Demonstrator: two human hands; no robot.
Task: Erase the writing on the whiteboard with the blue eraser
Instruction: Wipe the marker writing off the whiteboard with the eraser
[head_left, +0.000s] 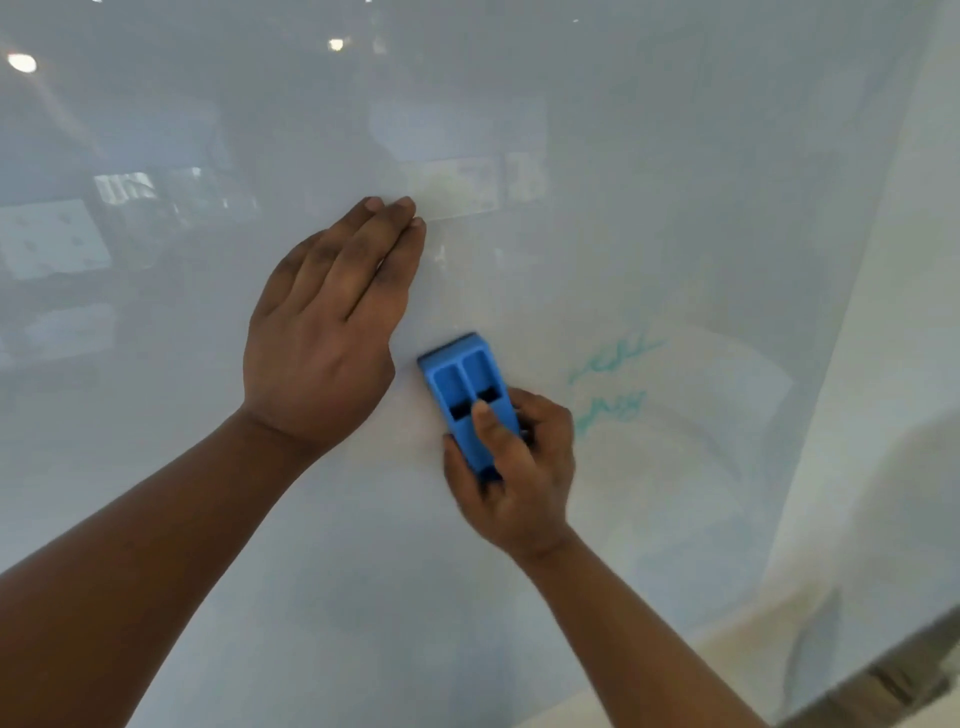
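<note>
Right hand (511, 467): nearest item, fingers curled and pinching the blue eraser (467, 395) by its lower end, forefinger laid along its back. Eraser: pressed flat to the whiteboard (675, 182), lying just left of the writing and not yet covering it. Left hand (327, 327): palm flat on the board, fingers pressed together, holding nothing, just beside the eraser's upper corner. Teal writing (613, 379): two blurred lines, illegible, to the right of the eraser. Progress, as judged: the board around the eraser reads clean; both teal lines remain to be wiped. Farther board surface: glossy, showing only room reflections.
</note>
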